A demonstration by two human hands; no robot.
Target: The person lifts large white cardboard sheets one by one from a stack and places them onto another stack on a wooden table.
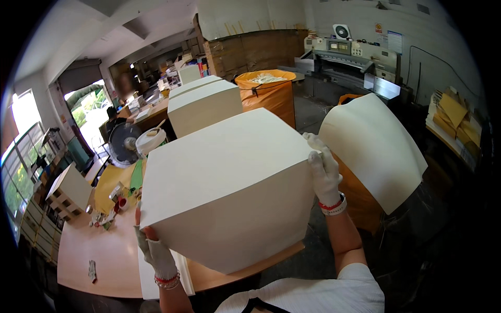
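Observation:
A large, square-edged stack of white paper [224, 161] fills the middle of the view, standing at the edge of the table. My left hand [155, 250], in a pale glove with fingertips bare, grips its near left corner. On the opposite side, my gloved right hand [324, 169] presses its curled fingers against the right corner. Part of the left fingers is hidden behind the stack's side. Loose white sheets [148, 274] lie flat on the table under the left wrist.
The wooden table [99, 261] holds a crumpled cloth scrap [92, 271], small clutter and a white bucket [151, 140]. Behind stand further white stacks [206, 107], a fan [125, 142] and an orange bin [269, 96]. A big curved white sheet [373, 146] rises at right; a cutting machine [355, 60] stands beyond.

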